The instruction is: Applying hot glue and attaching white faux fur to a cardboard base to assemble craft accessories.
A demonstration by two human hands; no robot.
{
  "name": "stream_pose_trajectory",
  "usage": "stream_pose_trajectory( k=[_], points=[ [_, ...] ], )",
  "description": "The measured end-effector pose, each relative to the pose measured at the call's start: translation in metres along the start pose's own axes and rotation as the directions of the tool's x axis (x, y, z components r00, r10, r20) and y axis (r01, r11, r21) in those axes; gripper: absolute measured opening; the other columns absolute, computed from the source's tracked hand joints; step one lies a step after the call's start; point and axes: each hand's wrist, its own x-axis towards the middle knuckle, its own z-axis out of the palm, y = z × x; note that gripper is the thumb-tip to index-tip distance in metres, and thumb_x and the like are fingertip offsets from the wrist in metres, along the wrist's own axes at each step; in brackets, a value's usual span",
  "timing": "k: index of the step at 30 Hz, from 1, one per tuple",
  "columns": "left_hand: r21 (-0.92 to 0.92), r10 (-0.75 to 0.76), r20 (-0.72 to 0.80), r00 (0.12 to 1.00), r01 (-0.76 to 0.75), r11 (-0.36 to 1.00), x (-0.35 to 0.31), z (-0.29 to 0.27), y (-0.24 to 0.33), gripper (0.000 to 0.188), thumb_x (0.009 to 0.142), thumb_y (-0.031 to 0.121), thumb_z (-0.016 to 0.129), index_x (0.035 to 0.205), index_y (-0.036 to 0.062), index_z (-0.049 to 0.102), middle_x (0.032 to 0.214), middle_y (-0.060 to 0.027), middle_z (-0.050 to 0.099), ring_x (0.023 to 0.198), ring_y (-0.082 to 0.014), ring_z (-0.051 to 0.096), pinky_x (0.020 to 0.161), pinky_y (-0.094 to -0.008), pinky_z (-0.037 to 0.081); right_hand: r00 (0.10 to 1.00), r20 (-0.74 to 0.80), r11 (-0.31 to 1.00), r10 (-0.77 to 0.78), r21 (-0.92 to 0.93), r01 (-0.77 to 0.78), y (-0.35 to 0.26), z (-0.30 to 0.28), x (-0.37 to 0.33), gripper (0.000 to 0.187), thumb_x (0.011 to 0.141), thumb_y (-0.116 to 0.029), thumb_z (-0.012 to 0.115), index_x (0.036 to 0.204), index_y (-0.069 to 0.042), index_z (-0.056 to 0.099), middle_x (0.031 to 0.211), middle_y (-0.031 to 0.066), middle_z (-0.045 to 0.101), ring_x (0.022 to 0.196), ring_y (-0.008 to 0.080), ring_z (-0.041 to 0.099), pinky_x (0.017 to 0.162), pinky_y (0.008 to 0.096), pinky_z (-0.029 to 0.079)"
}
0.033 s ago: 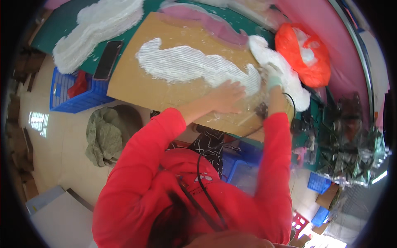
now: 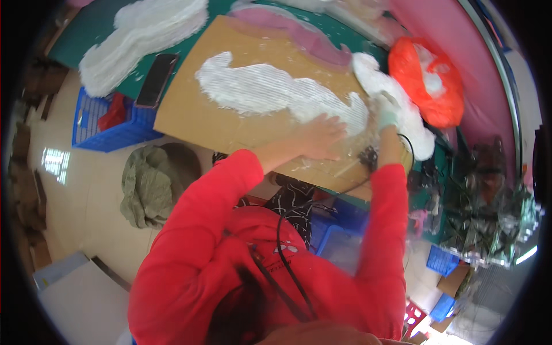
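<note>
My left hand (image 2: 323, 137) lies flat with spread fingers on the brown cardboard sheet (image 2: 230, 123), just at the near end of the white fluffy shape (image 2: 270, 91) that sits on it. My right hand (image 2: 386, 112) wears a pale glove and is closed on the edge of another white fluffy piece (image 2: 402, 109), right beside the cardboard sheet. A black cable (image 2: 345, 187) runs along my right arm to a small dark tool near my wrist; I cannot tell if I grip it.

I think the white fluffy shape is very light and soft, like cotton. It would tear or leave bits behind if I pulled hard. I would lift it gently from its thick middle, or move the stiff cardboard sheet under it by the edges.

Left of the cardboard sheet a black phone (image 2: 156, 79) lies on the green desk (image 2: 207, 34). Past the phone is one more long white piece (image 2: 135, 40). Behind the cardboard sheet lies a pink fluffy strip (image 2: 299, 34). To its right sits an orange plastic bag (image 2: 428, 80), close to my gloved hand, so it could get in my way. Below the desk, left of the sheet, stand a blue crate (image 2: 106, 123) and a green cloth bundle (image 2: 146, 184) on the floor.
</note>
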Motion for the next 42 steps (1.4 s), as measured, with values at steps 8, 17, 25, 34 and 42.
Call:
stream_pose_trajectory(
  k=[8,17,25,34,42],
  points=[
    [-0.172,0.06,-0.322,0.945,-0.12,0.978,-0.026,-0.019,0.006,0.05,0.083,0.036,0.05,0.122,0.0064,0.043,0.129,-0.0128,0.04,0.123,-0.0291,0.033,0.102,-0.045,0.024,0.862,0.168,0.817,-0.479,-0.274,0.507,0.003,0.03,-0.064,0.025,0.081,-0.009,0.052,0.103,0.0,0.059,0.096,0.0091,0.064,0.085,0.0155,0.06,0.076,0.0261,0.046],
    [-0.2,-0.249,-0.696,0.674,0.151,0.968,-0.111,-0.045,-0.108,0.022,0.082,0.01,0.054,0.102,0.0034,0.058,0.107,-0.0111,0.058,0.101,-0.029,0.054,0.084,-0.0351,0.046,0.336,0.648,0.28,-0.684,-0.191,0.941,0.0,0.137,-0.145,0.014,0.076,-0.011,0.056,0.089,-0.007,0.061,0.095,0.0064,0.061,0.089,0.0256,0.057,0.081,0.0337,0.045],
    [0.077,-0.558,-0.332,0.761,0.611,0.788,-0.148,-0.029,-0.142,0.052,0.089,0.038,0.04,0.128,0.0034,0.038,0.136,-0.011,0.033,0.127,-0.03,0.028,0.104,-0.0406,0.022,0.337,0.786,0.142,-0.519,-0.309,0.94,0.041,0.207,-0.141,0.031,0.083,-0.023,0.046,0.11,-0.009,0.05,0.122,0.0097,0.047,0.114,0.0263,0.041,0.1,0.0419,0.026],
    [-0.191,-0.506,-0.35,0.788,0.469,0.862,-0.16,-0.036,-0.154,0.067,0.086,0.051,0.035,0.134,0.0036,0.029,0.142,-0.01,0.024,0.132,-0.0269,0.019,0.107,-0.042,0.013,0.422,0.814,0.131,-0.399,-0.405,0.905,0.05,0.207,-0.14,0.038,0.088,-0.029,0.039,0.12,-0.009,0.044,0.133,0.0119,0.037,0.125,0.0268,0.031,0.105,0.0423,0.019],
    [0.063,-0.622,-0.246,0.743,0.653,0.755,-0.17,-0.047,-0.171,0.067,0.088,0.052,0.033,0.134,0.004,0.028,0.142,-0.0119,0.023,0.132,-0.0288,0.019,0.107,-0.043,0.015,0.417,0.805,0.131,-0.421,-0.401,0.907,0.05,0.207,-0.138,0.038,0.087,-0.029,0.04,0.119,-0.009,0.045,0.132,0.0103,0.038,0.124,0.0265,0.032,0.105,0.0424,0.019]
  ],
)
